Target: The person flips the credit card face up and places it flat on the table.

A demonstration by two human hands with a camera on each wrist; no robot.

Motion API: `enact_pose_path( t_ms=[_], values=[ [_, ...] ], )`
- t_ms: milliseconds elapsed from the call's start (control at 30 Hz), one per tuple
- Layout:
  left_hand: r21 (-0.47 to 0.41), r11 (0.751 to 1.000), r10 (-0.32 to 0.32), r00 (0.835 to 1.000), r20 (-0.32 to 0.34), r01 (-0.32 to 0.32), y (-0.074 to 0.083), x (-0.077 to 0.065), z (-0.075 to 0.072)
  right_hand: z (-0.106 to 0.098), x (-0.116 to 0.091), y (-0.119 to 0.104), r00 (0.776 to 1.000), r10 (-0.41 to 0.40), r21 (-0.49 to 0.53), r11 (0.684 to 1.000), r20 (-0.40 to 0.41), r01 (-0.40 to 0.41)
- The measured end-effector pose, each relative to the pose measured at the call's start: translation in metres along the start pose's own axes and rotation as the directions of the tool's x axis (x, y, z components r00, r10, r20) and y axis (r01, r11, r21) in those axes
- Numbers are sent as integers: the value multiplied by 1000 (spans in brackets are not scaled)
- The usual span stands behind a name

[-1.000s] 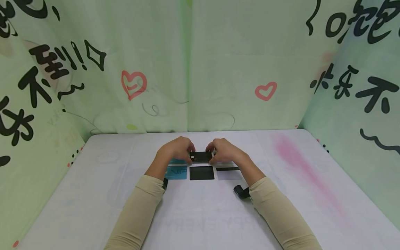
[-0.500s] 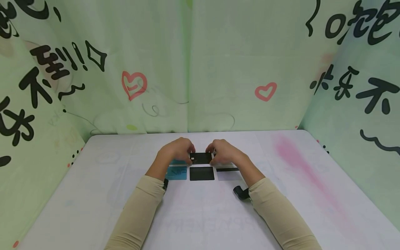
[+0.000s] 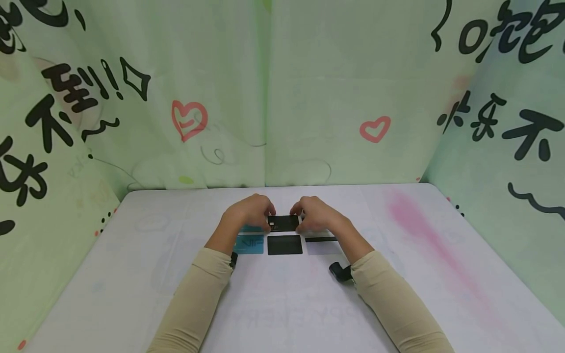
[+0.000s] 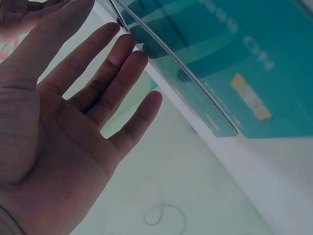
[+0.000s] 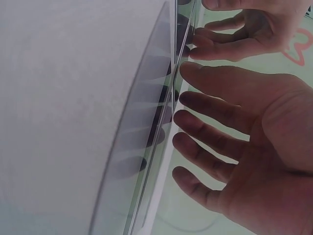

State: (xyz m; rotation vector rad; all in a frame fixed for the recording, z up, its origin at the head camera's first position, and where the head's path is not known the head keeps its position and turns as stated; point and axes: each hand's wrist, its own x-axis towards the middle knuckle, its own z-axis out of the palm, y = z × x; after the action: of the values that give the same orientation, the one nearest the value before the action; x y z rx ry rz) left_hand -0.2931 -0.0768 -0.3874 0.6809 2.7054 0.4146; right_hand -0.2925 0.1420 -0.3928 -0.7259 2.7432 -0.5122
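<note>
A dark bank-style card (image 3: 284, 223) lies in the middle of the back row in the head view. My left hand (image 3: 252, 211) is at its left end, thumb at the near corner and fingertips by the far one. Mirroring it, my right hand (image 3: 317, 214) has thumb and fingertips at the right end. Both wrist views show the left (image 4: 73, 122) and right (image 5: 254, 147) hands with fingers spread and relaxed, tips close to the card surfaces. Under the left wrist camera lies a teal card (image 4: 274, 44) with a yellow patch.
The front row holds a blue VIP card (image 3: 249, 244), a plain black card (image 3: 285, 245) and a pale card with a black stripe (image 3: 321, 239). Behind them, other cards are partly covered by the hands. Green printed cloth (image 3: 318, 98) surrounds the white table (image 3: 282, 304).
</note>
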Motion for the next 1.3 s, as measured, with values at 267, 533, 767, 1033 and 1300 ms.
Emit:
enact_pose_path(
  t_ms=[267, 533, 767, 1033, 1300],
  values=[
    [-15, 1000, -9, 1000, -7, 9, -1, -3, -3, -2, -1, -3, 1000, -15, 2, 1000, -6, 15],
    [-17, 1000, 19, 1000, -13, -19, -4, -11, -7, -2, -4, -7, 1000, -13, 16, 1000, -11, 13],
    [-47, 998, 48, 998, -43, -50, -4, -20, -9, -3, -10, -11, 1000, -21, 33, 999, -21, 22],
    [-62, 993, 101, 994, -43, -104, 9, -29, -9, -9, -28, -14, 998, -56, 75, 996, -9, 56],
    [-38, 993, 109, 994, -26, -110, 20, -38, -4, -7, -46, -17, 997, -72, 106, 992, -1, 71]
  ],
)
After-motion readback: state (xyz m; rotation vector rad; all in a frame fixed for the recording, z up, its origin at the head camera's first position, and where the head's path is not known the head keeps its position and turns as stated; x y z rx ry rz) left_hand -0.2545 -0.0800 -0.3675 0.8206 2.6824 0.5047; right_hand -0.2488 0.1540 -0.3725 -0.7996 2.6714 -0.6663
